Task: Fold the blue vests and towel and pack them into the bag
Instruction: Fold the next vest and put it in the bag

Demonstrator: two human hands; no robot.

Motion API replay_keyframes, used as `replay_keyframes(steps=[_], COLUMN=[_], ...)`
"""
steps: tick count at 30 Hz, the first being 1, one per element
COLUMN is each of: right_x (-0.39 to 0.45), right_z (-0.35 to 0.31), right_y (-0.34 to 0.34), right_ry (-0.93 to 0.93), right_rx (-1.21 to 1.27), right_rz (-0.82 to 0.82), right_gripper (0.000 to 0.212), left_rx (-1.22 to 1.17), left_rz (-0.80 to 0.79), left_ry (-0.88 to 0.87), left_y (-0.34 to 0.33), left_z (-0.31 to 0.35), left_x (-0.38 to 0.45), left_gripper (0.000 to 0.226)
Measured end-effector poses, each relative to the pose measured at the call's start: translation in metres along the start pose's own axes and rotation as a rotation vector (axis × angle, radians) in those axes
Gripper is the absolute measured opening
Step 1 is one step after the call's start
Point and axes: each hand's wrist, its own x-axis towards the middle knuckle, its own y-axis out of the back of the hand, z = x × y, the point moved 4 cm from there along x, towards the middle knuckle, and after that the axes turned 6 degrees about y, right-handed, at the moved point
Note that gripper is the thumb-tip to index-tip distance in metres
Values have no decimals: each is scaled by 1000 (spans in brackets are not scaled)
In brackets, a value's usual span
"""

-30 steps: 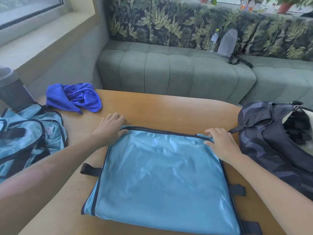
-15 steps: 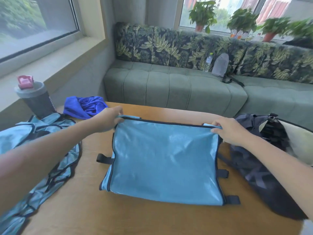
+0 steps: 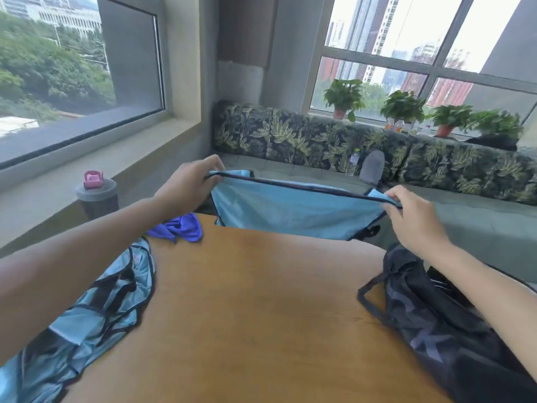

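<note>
Lifted off the desk [image 3: 247,315] now, the light blue vest [image 3: 293,210] is pinched at its top corners by the left hand [image 3: 186,187] and right hand [image 3: 412,219], fingers curled on the hem, beyond the desk's far edge.

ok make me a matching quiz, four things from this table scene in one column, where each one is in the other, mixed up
Things:
1. held vest
2. blue towel
3. dark bag
4. grey cup

Places:
A. table's right side
B. by the window ledge, far left
C. lifted between the left hand and right hand
D. crumpled at the table's far left edge

Pairs: 1-C, 2-D, 3-A, 4-B
</note>
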Motion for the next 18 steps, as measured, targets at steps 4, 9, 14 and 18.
replay_keyframes(steps=[4, 9, 14, 18], right_x=[-80, -224, -323, -337], right_z=[2, 6, 13, 0], right_y=[-31, -99, -132, -122], right_ry=[15, -22, 120, 138], right_rx=[33, 57, -54, -127], right_rz=[-57, -269, -344, -298], right_gripper=[12, 20, 12, 59], left_rx=[-45, -49, -16, 18], left_rz=[-55, -296, -480, -489], left_ry=[-96, 50, 54, 11], left_y=[-29, -102, -133, -128], left_z=[-24, -66, -76, -69], left_x=[-77, -213, -305, -300], left_gripper=[9, 14, 17, 22])
